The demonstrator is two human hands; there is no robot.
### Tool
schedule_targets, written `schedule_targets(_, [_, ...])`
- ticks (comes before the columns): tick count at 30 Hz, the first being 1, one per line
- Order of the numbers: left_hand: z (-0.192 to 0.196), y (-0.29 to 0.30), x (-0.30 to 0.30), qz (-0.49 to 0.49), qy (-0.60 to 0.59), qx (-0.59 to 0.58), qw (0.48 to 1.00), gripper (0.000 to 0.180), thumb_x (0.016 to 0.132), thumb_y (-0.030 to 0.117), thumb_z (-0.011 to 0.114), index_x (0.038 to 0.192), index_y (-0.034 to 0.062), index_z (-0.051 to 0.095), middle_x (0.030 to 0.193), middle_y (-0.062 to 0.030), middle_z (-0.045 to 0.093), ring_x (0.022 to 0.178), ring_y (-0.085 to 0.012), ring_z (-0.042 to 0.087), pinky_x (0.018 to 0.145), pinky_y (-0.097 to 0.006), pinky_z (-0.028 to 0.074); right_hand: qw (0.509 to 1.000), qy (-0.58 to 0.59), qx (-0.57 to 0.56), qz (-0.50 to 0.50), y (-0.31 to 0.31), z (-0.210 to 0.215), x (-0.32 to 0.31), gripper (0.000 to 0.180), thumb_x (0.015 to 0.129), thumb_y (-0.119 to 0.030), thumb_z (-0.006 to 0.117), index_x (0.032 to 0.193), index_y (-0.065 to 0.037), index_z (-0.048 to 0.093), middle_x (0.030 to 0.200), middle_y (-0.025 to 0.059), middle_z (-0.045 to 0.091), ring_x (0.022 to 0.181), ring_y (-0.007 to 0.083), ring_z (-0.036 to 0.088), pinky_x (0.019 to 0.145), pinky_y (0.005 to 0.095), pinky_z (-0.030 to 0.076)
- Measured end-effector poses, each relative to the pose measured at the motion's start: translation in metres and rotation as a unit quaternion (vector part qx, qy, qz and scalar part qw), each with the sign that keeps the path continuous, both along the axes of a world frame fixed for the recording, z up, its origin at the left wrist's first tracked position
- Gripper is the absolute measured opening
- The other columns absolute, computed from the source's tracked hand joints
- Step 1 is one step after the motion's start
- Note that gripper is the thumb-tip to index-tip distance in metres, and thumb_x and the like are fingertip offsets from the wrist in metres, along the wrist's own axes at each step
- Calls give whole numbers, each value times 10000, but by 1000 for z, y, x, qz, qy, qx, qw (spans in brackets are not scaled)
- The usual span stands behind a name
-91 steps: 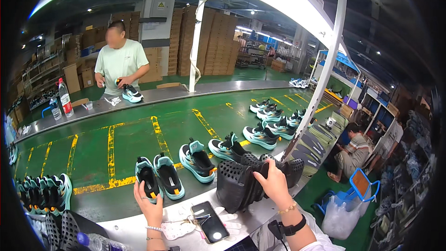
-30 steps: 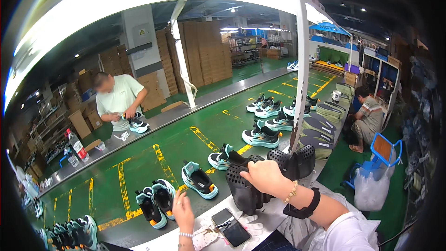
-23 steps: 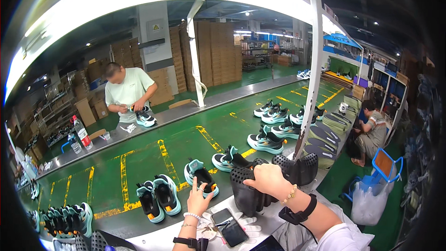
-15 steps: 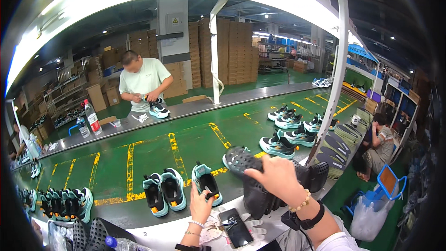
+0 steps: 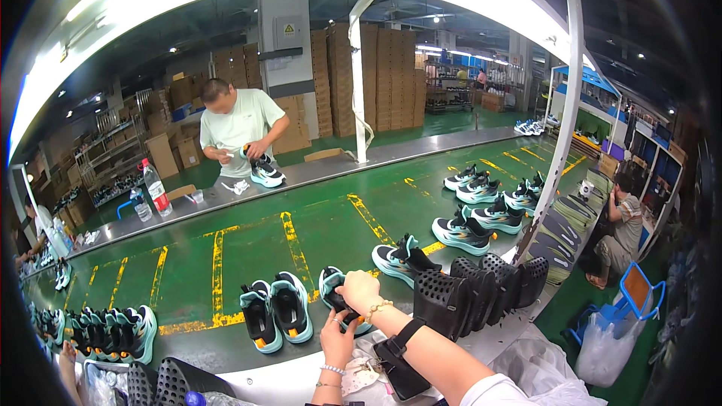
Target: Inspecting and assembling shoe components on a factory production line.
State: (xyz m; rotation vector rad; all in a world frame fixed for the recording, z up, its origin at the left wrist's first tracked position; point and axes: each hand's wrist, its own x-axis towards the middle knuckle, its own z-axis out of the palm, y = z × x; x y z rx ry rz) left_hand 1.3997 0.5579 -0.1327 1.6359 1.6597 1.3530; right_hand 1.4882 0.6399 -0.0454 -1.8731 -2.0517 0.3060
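A black and mint-green sneaker [image 5: 328,279] with orange accents sits at the near edge of the green line, its heel toward me. My left hand [image 5: 336,340] is closed on its heel, thumb and fingers at the collar. Over the shoe's opening is my right hand [image 5: 359,292], curled, with its fingertips reaching inside and partly hidden. A matching pair of sneakers [image 5: 275,311] stands just left. Beyond my right hand is another sneaker [image 5: 392,262], partly behind a row of black perforated plastic inserts [image 5: 441,305].
A dark phone [image 5: 406,381] lies below my right wrist, beside white gloves [image 5: 370,352]. More sneakers stand at right [image 5: 470,230] and far left [image 5: 135,333]. A white post [image 5: 565,120] rises at right. Across the line, a co-worker [image 5: 241,131] handles a sneaker [image 5: 265,171].
My right hand has let go of a black perforated insert at the right and moved left to the sneaker. My left hand has closed on the heel. The view has shifted slightly.
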Motion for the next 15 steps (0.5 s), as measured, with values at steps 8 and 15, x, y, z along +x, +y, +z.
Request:
schedule_targets(8, [-12, 2, -4, 12, 10, 32, 999, 282, 718, 120, 715, 985, 52, 657, 1269, -212, 527, 743, -285, 628, 701, -352, 500, 998, -33, 43, 16, -1, -38, -20, 243, 770, -304, 663, 760, -63, 692, 772, 133, 678, 751, 270, 680, 646, 361, 545])
schedule_targets(15, [-27, 1, -6, 6, -28, 42, 999, 414, 691, 19, 687, 1095, -11, 597, 1271, -154, 546, 582, -195, 566, 576, -311, 476, 998, -54, -24, -8, 24, -51, -44, 191, 840, -169, 537, 830, -108, 718, 860, 81, 703, 804, 215, 691, 654, 330, 555])
